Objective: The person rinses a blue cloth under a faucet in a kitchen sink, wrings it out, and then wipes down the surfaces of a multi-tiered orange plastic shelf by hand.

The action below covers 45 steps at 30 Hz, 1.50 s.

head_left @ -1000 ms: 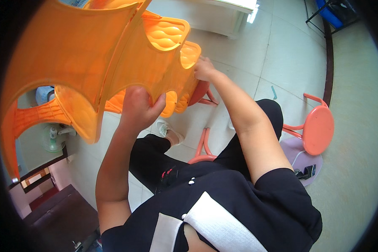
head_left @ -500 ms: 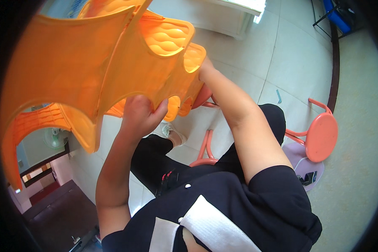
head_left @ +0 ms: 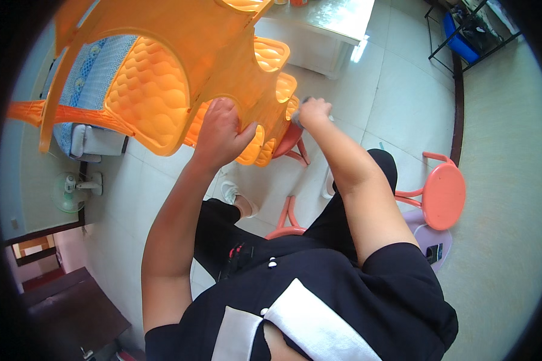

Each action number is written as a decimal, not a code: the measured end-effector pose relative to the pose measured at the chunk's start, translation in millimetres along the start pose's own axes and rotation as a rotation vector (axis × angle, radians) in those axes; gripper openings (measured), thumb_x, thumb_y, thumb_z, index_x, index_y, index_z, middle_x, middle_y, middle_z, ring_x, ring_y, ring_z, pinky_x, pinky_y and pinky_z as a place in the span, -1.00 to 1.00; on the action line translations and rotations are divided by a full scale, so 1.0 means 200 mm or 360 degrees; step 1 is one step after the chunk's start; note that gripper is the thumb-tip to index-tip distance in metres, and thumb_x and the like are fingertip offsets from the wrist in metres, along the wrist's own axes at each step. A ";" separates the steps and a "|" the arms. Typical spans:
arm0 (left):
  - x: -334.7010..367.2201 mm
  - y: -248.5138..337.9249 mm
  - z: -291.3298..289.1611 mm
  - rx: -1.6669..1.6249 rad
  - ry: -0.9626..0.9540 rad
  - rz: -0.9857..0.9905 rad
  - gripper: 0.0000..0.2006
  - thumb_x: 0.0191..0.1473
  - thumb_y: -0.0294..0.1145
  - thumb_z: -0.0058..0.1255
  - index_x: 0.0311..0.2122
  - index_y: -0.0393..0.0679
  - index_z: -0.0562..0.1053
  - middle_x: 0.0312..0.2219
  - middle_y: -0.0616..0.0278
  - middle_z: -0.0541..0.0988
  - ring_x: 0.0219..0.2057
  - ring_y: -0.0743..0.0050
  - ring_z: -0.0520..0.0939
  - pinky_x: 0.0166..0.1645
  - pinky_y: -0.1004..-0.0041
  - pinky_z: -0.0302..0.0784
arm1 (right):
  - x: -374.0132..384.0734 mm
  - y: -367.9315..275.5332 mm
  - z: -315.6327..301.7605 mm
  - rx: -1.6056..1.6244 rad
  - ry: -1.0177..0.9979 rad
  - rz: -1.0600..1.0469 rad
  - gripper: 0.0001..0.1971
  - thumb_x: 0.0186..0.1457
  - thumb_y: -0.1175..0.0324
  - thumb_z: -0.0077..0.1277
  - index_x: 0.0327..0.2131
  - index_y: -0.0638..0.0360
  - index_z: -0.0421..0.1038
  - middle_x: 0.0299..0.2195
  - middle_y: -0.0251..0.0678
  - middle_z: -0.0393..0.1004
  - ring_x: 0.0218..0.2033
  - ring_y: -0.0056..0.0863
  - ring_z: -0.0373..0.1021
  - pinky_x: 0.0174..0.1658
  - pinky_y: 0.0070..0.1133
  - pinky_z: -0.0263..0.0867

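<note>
A large orange plastic rack [head_left: 229, 72], with curved cut-outs and wavy quilted panels [head_left: 144, 90], slants across the upper left. My left hand [head_left: 220, 132] is closed over its near edge, thumb pointing up along the outside. Past the rack's far right end is my right hand [head_left: 316, 111], its fingers curled around a small dark grey thing [head_left: 297, 117] that I cannot make out. Close below that end is a red stool [head_left: 288, 139], partly hidden by the rack. Whether the rack rests on it, I cannot tell.
Another coral stool [head_left: 444, 197] stands at the right beside a lilac basin [head_left: 442, 237]. Part of a stool [head_left: 286, 231] shows between my legs. A white table [head_left: 325, 21] is at the top, a fan [head_left: 72, 186] at the left, and a black metal rack [head_left: 442, 45] at the far right.
The orange rack has swung up and away, uncovering a quilted panel and a blue-patterned surface at the left. My right hand has come out from behind its end and shows the grey thing.
</note>
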<state>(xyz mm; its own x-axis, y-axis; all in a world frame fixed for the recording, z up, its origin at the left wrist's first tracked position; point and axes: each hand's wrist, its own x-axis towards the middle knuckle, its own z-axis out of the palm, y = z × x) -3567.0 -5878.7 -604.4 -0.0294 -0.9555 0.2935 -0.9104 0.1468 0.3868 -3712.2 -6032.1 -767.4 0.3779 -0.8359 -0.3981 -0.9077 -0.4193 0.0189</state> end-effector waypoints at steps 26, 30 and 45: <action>0.17 0.24 0.20 0.0061 0.0171 -0.0317 -0.55 -0.03 -0.30 -0.06 0.00 -0.19 0.25 0.02 -0.15 0.20 0.15 -0.21 0.05 0.19 0.02 -0.09 | -0.47 -0.54 0.41 0.3594 0.0065 -0.0713 -0.47 0.09 0.17 -0.25 0.14 0.02 0.00 0.17 -0.21 -0.03 0.17 -0.24 -0.06 0.17 -0.35 -0.08; 0.16 0.23 0.14 0.0230 -0.0086 -0.0363 -0.55 0.00 -0.23 -0.10 -0.04 -0.31 0.27 0.02 -0.18 0.20 0.15 -0.21 0.03 0.18 -0.02 -0.11 | -0.36 -0.51 0.53 0.1963 0.0493 -0.0854 -0.43 0.09 0.10 -0.24 0.16 0.00 -0.03 0.19 -0.21 -0.07 0.22 -0.17 -0.15 0.21 -0.19 -0.24; 0.16 0.22 0.11 0.0392 -0.0067 -0.0096 -0.67 -0.05 -0.36 -0.15 -0.14 -0.27 0.31 -0.17 -0.06 0.31 -0.06 -0.07 0.24 0.06 0.08 0.04 | 0.00 -0.66 0.45 0.2496 0.0495 -0.0810 -0.41 0.05 0.02 -0.25 0.15 -0.01 0.01 0.15 -0.18 0.04 0.14 -0.12 -0.03 0.10 -0.16 -0.12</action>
<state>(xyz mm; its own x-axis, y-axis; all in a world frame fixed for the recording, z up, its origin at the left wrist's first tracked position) -3617.8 -5908.9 -596.7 0.0154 -0.9712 0.2376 -0.9840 0.0274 0.1761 -3609.3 -5945.0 -852.9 0.5156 -0.8494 0.1123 0.0902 -0.0766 -0.9930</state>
